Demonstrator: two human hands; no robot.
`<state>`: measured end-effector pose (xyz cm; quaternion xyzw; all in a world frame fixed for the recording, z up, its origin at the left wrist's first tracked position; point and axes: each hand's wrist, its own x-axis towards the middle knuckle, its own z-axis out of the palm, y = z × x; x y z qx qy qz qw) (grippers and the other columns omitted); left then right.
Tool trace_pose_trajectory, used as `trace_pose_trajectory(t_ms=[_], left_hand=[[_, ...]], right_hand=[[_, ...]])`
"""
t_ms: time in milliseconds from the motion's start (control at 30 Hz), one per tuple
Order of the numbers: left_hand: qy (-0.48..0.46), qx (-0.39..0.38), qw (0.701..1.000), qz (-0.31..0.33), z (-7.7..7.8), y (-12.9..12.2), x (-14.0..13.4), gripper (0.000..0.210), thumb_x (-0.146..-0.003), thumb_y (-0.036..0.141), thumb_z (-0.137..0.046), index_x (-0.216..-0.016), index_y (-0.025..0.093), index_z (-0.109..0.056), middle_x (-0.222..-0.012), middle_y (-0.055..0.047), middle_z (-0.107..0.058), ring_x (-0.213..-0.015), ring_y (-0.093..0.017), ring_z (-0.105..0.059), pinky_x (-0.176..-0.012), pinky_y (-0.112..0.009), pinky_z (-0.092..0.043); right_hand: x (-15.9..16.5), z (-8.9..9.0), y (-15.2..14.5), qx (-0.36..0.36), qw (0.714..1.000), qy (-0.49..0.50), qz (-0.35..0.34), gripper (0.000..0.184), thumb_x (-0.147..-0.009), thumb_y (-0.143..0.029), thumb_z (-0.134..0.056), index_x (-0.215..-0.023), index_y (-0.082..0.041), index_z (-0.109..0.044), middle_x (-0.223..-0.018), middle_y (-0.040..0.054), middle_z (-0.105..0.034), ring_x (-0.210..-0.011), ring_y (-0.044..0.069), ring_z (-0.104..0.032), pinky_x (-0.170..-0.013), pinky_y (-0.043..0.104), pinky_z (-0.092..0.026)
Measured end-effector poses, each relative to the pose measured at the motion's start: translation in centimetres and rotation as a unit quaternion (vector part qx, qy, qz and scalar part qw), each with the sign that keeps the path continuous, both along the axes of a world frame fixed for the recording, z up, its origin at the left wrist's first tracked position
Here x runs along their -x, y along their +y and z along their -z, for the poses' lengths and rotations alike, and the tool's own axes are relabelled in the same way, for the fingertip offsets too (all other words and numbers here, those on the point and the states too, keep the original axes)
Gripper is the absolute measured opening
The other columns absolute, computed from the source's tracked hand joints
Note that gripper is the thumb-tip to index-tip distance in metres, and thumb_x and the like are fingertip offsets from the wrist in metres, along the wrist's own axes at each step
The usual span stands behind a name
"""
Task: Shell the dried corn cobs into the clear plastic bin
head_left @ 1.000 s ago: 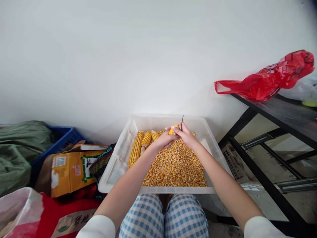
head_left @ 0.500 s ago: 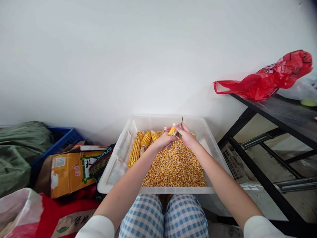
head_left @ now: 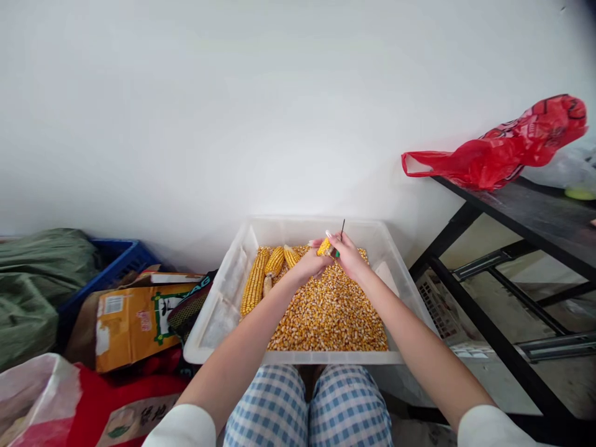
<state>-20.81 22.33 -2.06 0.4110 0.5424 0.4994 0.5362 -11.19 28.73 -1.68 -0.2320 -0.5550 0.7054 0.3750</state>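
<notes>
My left hand [head_left: 313, 262] is closed around a short yellow corn cob [head_left: 325, 247] above the kernels. Meeting it from the other side, my right hand [head_left: 349, 254] has its fingers and thumb against the cob. It also grips what looks like a screwdriver [head_left: 343, 228], its thin dark shaft pointing up and a bit of green handle showing. Loose corn kernels [head_left: 330, 316] fill much of the white plastic tub [head_left: 223, 310] beneath both hands. Several whole corn cobs [head_left: 255, 282] lie along the tub's left side.
A red plastic bag [head_left: 512, 146] lies on a black-framed table [head_left: 549, 217] at the right. To the left are a blue crate [head_left: 118, 257], an orange cardboard box [head_left: 133, 326] and a red sack [head_left: 102, 397]. A white wall [head_left: 279, 112] stands behind the tub.
Both hands stay nearly in place, still at the cob. The right hand's fingers and the tool have shifted very slightly.
</notes>
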Motion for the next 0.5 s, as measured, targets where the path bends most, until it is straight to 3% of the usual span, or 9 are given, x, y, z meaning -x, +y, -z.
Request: trace_pose_trajectory(t_ms=[200, 333, 500], left_hand=[[-0.096, 0.041, 0.993, 0.061, -0.42, -0.41, 0.76, 0.027, -0.067, 0.019, -0.054, -0.061, 0.02, -0.027, -0.036, 0.01, -0.026, -0.032, -0.003, -0.016, -0.036, -0.018, -0.011], [-0.069, 0.005, 0.996, 0.047, -0.42, -0.26, 0.61, 0.024, -0.066, 0.017, -0.054, -0.062, 0.02, -0.03, -0.037, 0.01, -0.027, -0.032, -0.003, -0.019, -0.037, -0.018, -0.015], [0.039, -0.024, 0.999, -0.01, 0.3, 0.07, -0.05, 0.017, -0.064, 0.017, -0.056, -0.073, 0.019, -0.041, -0.04, 0.01, -0.035, -0.032, -0.005, -0.029, -0.036, -0.019, -0.022]], right_hand=[[-0.4, 0.08, -0.48, -0.056, 0.998, 0.021, -0.035, 0.037, -0.07, -0.041, -0.069, -0.074, -0.024, -0.037, -0.078, -0.0036, -0.061, -0.088, 0.017, -0.062, -0.078, 0.031, -0.048], [-0.24, -0.4, -0.95, -0.062, 0.995, 0.037, -0.069, 0.035, -0.071, -0.036, -0.069, -0.08, -0.024, -0.038, -0.086, -0.002, -0.062, -0.09, 0.017, -0.062, -0.082, 0.033, -0.047], [0.44, 0.35, -0.63, -0.035, 0.998, 0.017, 0.056, 0.043, -0.068, -0.039, -0.071, -0.078, -0.024, -0.032, -0.068, -0.0071, -0.054, -0.071, 0.014, -0.062, -0.066, 0.026, -0.047]])
